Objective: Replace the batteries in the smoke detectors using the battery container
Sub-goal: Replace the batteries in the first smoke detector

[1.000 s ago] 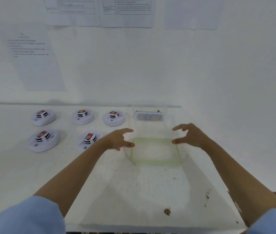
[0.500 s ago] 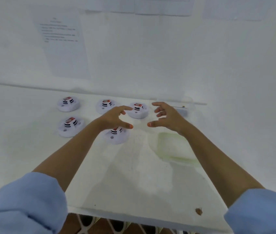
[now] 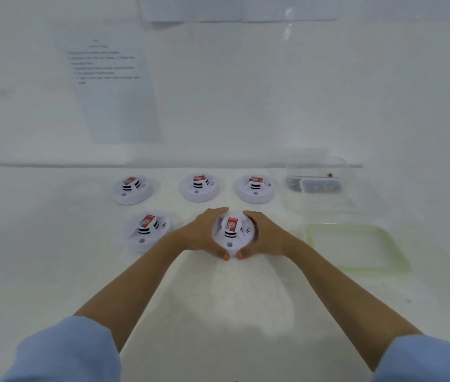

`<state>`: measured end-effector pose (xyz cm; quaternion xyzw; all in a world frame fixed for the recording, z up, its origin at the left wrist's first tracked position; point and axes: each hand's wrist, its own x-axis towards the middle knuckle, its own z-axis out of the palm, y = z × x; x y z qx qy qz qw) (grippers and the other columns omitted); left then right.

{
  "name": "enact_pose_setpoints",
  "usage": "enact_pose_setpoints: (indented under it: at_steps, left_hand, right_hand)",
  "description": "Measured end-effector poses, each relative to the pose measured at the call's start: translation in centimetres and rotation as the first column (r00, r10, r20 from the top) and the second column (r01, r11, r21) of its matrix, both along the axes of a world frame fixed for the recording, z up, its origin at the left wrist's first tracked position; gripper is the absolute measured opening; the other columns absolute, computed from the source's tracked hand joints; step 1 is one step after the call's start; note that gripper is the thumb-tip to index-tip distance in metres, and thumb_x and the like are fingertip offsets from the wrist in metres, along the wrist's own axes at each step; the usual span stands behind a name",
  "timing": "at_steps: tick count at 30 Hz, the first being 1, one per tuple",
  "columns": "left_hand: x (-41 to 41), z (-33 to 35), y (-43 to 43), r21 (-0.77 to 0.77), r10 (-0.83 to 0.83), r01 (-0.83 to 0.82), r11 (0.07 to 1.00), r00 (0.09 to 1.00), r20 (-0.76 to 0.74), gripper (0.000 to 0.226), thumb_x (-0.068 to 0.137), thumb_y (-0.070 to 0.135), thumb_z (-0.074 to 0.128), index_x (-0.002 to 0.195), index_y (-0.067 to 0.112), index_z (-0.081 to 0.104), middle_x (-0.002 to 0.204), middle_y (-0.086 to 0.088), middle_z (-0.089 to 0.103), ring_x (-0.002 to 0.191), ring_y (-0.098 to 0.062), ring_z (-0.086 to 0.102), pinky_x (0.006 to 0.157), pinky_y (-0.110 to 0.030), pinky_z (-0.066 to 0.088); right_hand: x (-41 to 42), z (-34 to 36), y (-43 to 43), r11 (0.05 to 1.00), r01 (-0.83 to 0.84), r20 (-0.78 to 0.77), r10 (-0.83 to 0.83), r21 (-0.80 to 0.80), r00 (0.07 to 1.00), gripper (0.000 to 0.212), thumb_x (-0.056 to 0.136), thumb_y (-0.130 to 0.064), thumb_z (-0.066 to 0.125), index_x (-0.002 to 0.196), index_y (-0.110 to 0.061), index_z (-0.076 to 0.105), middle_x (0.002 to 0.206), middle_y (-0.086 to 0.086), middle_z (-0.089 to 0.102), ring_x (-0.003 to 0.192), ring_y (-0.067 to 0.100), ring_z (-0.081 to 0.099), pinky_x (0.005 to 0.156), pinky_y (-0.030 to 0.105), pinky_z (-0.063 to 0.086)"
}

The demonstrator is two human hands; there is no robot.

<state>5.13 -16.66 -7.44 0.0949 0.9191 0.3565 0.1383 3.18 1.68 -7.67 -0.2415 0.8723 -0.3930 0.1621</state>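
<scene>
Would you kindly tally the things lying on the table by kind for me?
Smoke detectors: 5, one gripped between the left hand and the right hand
Battery container: 1
Green-rimmed lid: 1
Total: 7

Left grip (image 3: 201,233) and right grip (image 3: 267,236) curl inward, thumbs nearly touching.
</scene>
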Motion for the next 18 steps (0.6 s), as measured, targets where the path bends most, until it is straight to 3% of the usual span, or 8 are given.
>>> enact_pose_setpoints:
  at_steps: [1,3,6,8,10,12,14,18]
  left_hand:
    - [-0.1,-0.2,-0.2,-0.017,-0.004,0.004,1.000,1.000,-0.012,0.120,0.035,0.051,0.082,0.138,0.015,0.031,0.139,0.001,0.038,0.129,-0.014,0.037,0.109,-0.033,0.034]
    - [-0.4,-0.8,-0.6,-0.033,-0.018,0.018,0.999,1.000,-0.019,0.130,0.032,0.057,0.077,0.142,0.016,0.023,0.144,0.001,0.030,0.133,-0.014,0.029,0.112,-0.035,0.029]
    - [-0.5,-0.8,-0.4,-0.020,-0.010,0.009,1.000,0.999,-0.039,0.120,0.045,0.038,0.087,0.143,0.015,0.022,0.143,-0.001,0.029,0.132,-0.013,0.029,0.109,-0.026,0.028]
    - [-1.0,-0.7,-0.2,0.013,-0.009,0.009,1.000,0.999,-0.049,0.111,0.055,0.024,0.089,0.143,0.014,0.022,0.142,-0.001,0.030,0.132,-0.013,0.030,0.107,-0.025,0.029]
    - [-1.5,0.1,0.3,0.068,-0.007,0.012,0.998,0.998,-0.067,0.107,0.057,0.021,0.089,0.141,0.014,0.023,0.137,0.002,0.033,0.129,-0.012,0.032,0.104,-0.024,0.031]
    - [-2.2,1.6,1.2,0.105,-0.023,0.032,0.994,0.995,-0.094,0.112,0.051,0.029,0.089,0.141,0.016,0.025,0.137,0.003,0.035,0.129,-0.013,0.034,0.104,-0.027,0.035]
    - [-3.1,3.0,2.5,0.134,-0.066,0.083,0.988,0.990,-0.124,0.113,0.049,0.031,0.088,0.142,0.024,0.025,0.139,0.002,0.036,0.130,-0.016,0.036,0.104,-0.033,0.039]
    - [-4.6,5.4,6.0,0.160,-0.102,0.129,0.979,0.980,-0.168,0.117,0.064,0.014,0.083,0.147,0.033,0.003,0.131,0.001,0.029,0.119,-0.013,0.036,0.092,-0.023,0.038]
  right_hand:
    - [-0.1,-0.1,-0.1,1.000,0.011,-0.005,-0.011,-0.004,1.000,0.072,0.048,-0.013,0.088,0.112,-0.010,0.056,0.109,0.007,0.062,0.094,0.013,0.056,0.083,0.024,0.048]
    - [0.2,0.0,-0.1,0.999,0.030,-0.011,-0.030,-0.024,0.999,0.071,0.049,-0.009,0.089,0.112,-0.009,0.056,0.101,0.000,0.060,0.090,0.010,0.055,0.072,0.007,0.043]
    - [0.5,0.6,0.2,0.998,0.033,-0.030,-0.035,-0.056,0.999,0.068,0.059,0.001,0.083,0.119,-0.004,0.052,0.104,0.000,0.054,0.093,0.010,0.050,0.067,-0.004,0.037]
    - [0.5,1.1,0.5,0.997,0.033,-0.038,-0.036,-0.072,0.999,0.064,0.062,0.003,0.081,0.119,0.000,0.051,0.111,0.010,0.059,0.094,0.019,0.054,0.071,0.000,0.039]
    - [0.1,2.0,1.1,0.991,0.053,-0.010,-0.055,-0.125,0.998,0.068,0.059,0.005,0.082,0.118,-0.006,0.050,0.112,0.011,0.060,0.099,0.026,0.057,0.079,0.014,0.045]
    - [-0.6,3.0,2.1,0.972,0.099,0.040,-0.092,-0.215,0.995,0.074,0.056,0.007,0.082,0.112,-0.026,0.046,0.107,-0.004,0.057,0.098,0.016,0.056,0.080,0.024,0.050]
    - [-1.2,4.3,3.4,0.951,0.115,0.057,-0.103,-0.285,0.993,0.080,0.055,0.008,0.082,0.110,-0.036,0.044,0.113,-0.004,0.055,0.101,0.011,0.055,0.079,0.022,0.053]
    - [-2.5,6.7,6.7,0.923,0.132,0.081,-0.110,-0.363,0.991,0.094,0.059,0.006,0.081,0.135,-0.025,0.035,0.134,-0.001,0.043,0.119,0.018,0.049,0.091,0.030,0.050]
